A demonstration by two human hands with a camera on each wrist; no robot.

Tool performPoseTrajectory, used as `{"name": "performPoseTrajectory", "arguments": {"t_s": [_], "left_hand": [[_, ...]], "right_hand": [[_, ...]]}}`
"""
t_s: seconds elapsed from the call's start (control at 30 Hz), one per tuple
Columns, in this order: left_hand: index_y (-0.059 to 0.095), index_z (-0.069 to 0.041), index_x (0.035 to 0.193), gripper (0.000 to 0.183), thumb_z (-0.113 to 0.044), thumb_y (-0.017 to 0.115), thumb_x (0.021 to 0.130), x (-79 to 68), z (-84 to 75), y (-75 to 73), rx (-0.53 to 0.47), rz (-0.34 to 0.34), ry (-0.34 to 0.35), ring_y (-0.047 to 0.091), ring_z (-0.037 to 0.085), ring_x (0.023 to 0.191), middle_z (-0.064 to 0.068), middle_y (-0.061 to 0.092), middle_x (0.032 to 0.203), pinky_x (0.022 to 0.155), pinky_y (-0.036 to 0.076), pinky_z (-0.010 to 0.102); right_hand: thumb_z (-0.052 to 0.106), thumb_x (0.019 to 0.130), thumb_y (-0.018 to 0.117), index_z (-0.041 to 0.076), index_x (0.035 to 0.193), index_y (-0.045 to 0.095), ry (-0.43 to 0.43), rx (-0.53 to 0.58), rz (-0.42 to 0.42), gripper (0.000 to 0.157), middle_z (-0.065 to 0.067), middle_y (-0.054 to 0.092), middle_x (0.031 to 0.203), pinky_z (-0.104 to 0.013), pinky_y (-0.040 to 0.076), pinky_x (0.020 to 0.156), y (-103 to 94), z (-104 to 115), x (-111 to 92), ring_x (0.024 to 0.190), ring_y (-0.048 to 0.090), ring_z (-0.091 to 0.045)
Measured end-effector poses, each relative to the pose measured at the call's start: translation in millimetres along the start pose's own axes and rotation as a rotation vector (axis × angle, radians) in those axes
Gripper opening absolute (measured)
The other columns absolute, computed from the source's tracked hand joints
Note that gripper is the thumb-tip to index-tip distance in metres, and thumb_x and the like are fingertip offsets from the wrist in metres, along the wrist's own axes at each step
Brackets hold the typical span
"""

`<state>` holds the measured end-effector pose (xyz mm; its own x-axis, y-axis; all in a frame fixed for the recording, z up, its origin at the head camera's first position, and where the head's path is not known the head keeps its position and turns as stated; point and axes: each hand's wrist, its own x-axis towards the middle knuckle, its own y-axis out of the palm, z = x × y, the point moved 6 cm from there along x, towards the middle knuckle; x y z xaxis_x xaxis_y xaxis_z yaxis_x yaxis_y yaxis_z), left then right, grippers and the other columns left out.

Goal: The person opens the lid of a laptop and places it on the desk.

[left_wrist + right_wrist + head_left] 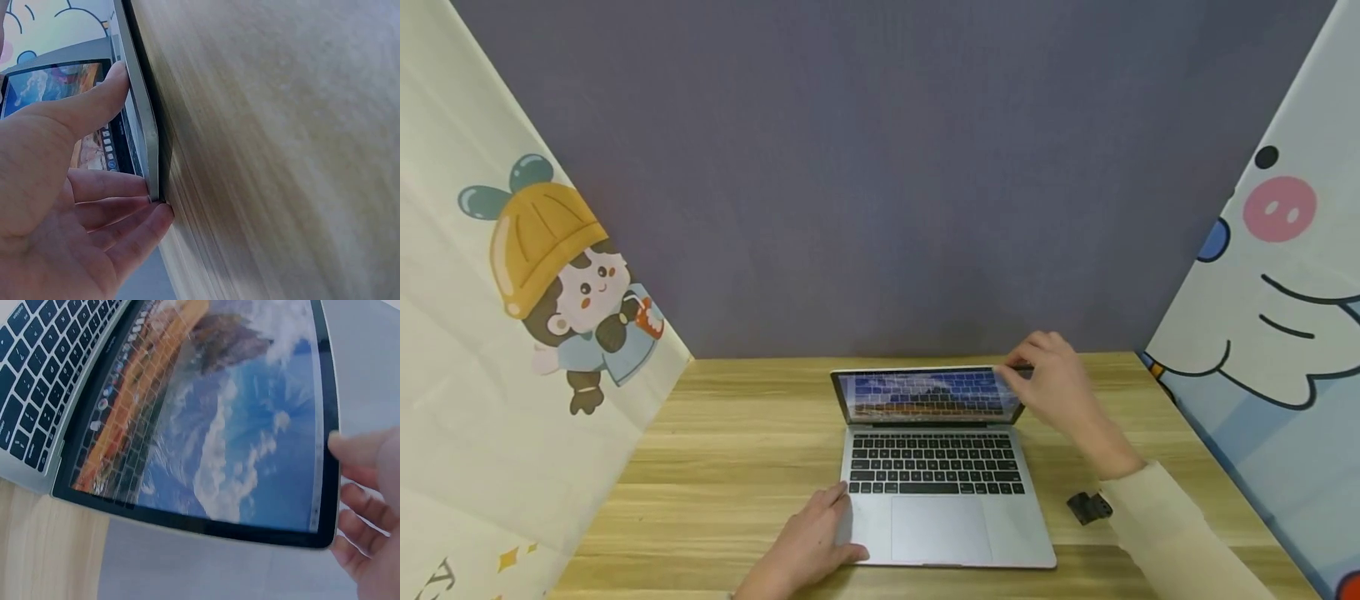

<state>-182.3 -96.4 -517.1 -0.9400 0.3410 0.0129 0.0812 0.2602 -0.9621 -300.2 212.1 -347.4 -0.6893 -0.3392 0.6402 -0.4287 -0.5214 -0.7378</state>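
Observation:
A silver laptop [942,529] stands unfolded on the wooden table, its black keys facing up. Its lid is raised, and the lit screen [928,396] shows a mountain picture. In the right wrist view my right hand [372,500] pinches the lid's top corner, thumb on the black bezel [327,394] and fingers behind it. My left hand [808,533] rests at the left side of the base. In the left wrist view its thumb [103,103] lies over the base's edge [147,137], while the other fingertips touch farther along that edge.
Wood-grain table [722,475] lies around the laptop. A small black device [1088,507] sits beside the right sleeve; whether it is attached there I cannot tell. A grey panel [880,208] rises behind, with cartoon-printed sheets [452,350] at both sides.

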Motion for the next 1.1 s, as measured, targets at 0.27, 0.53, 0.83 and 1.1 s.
{"name": "performPoseTrajectory", "arguments": {"t_s": [0.27, 0.53, 0.83, 1.1], "left_hand": [[0.060, 0.003, 0.122, 0.079, -0.056, 0.074, 0.071, -2.2, -0.9, 0.9, -0.016, 0.019, -0.015, 0.050, 0.034, 0.119, 0.019, 0.049, 0.136, 0.087, 0.051, 0.048], [0.059, 0.004, 0.122, 0.080, -0.056, 0.073, 0.072, -1.1, -1.2, -0.5, -0.009, 0.025, -0.011, 0.051, 0.033, 0.118, 0.019, 0.049, 0.136, 0.090, 0.050, 0.047], [0.060, 0.003, 0.121, 0.079, -0.057, 0.073, 0.071, 0.9, -1.1, -0.5, 0.005, 0.028, -0.008, 0.051, 0.033, 0.118, 0.018, 0.050, 0.135, 0.089, 0.051, 0.047], [0.061, 0.003, 0.120, 0.079, -0.058, 0.073, 0.071, 1.9, -1.2, 1.4, -0.005, 0.046, -0.018, 0.051, 0.033, 0.118, 0.018, 0.050, 0.135, 0.090, 0.050, 0.046]], "right_hand": [[0.013, 0.075, 0.080, 0.007, 0.076, 0.071, -0.092, -0.092, -0.128, 0.011, -0.004, 0.062, 0.077, -0.035, 0.038, 0.058, 3.3, 13.8, 2.7, 0.070, 0.051, -0.023], [0.014, 0.077, 0.078, 0.006, 0.077, 0.072, -0.072, -0.117, -0.145, 0.011, -0.005, 0.062, 0.076, -0.036, 0.039, 0.058, 9.0, 7.2, 11.2, 0.068, 0.051, -0.024], [0.017, 0.080, 0.077, 0.006, 0.079, 0.071, -0.063, -0.166, -0.140, 0.013, -0.006, 0.062, 0.078, -0.039, 0.043, 0.060, 16.3, -0.5, 23.3, 0.069, 0.051, -0.025], [0.018, 0.084, 0.072, 0.007, 0.084, 0.070, -0.037, -0.182, -0.106, 0.012, -0.007, 0.064, 0.082, -0.042, 0.043, 0.063, 29.2, -10.6, 33.7, 0.072, 0.051, -0.026]]}}
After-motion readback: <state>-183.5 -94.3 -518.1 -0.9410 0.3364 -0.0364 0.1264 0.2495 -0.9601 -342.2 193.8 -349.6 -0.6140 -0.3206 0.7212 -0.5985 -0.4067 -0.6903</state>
